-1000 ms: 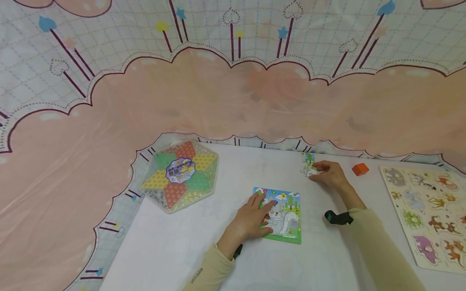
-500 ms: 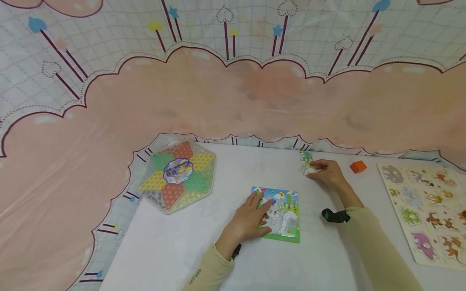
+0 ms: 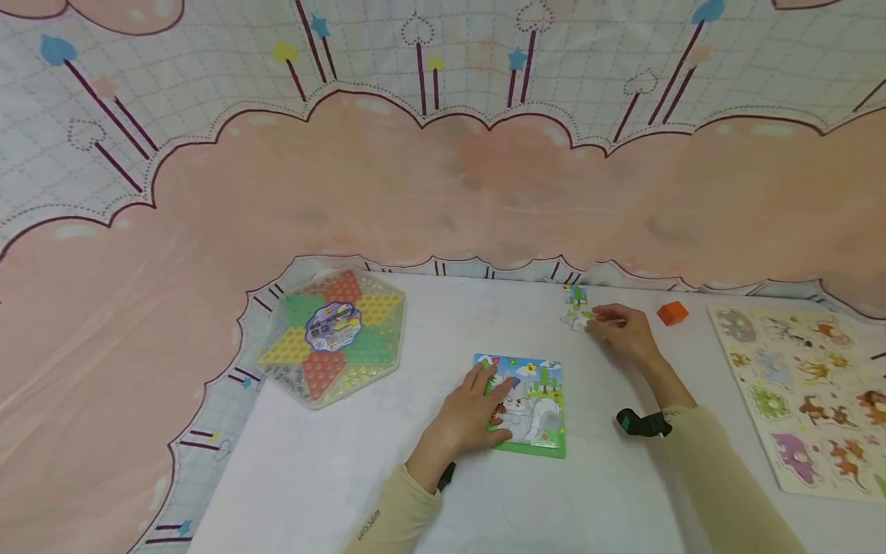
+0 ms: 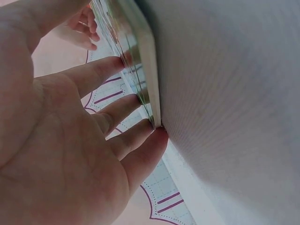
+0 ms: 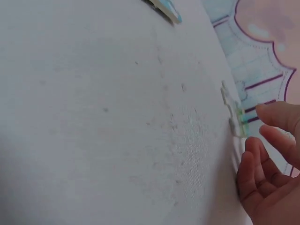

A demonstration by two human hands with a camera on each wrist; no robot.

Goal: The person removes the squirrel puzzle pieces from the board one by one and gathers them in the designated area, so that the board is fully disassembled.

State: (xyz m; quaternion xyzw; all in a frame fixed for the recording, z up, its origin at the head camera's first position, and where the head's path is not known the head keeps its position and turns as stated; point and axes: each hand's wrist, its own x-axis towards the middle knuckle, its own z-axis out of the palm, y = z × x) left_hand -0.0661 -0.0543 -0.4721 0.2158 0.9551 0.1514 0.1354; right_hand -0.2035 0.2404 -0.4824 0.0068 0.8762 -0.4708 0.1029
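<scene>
Loose puzzle pieces (image 3: 575, 317) sit on the far counter (image 3: 311, 477) just left of the right hand (image 3: 626, 332), the nearer one, row running away from the person; can't tell if that grip's pinching one, left hand (image 3: 469, 415) spread on squirrel puzzle (image 3: 536, 419).

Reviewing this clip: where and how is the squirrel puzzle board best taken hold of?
Probably by its right edge, coming in low from the right, thumb on top and fingertips at the rim. The squirrel puzzle board is thin and appears to lie flat, so only its edges offer purchase; the left hand already covers its left side.
</scene>
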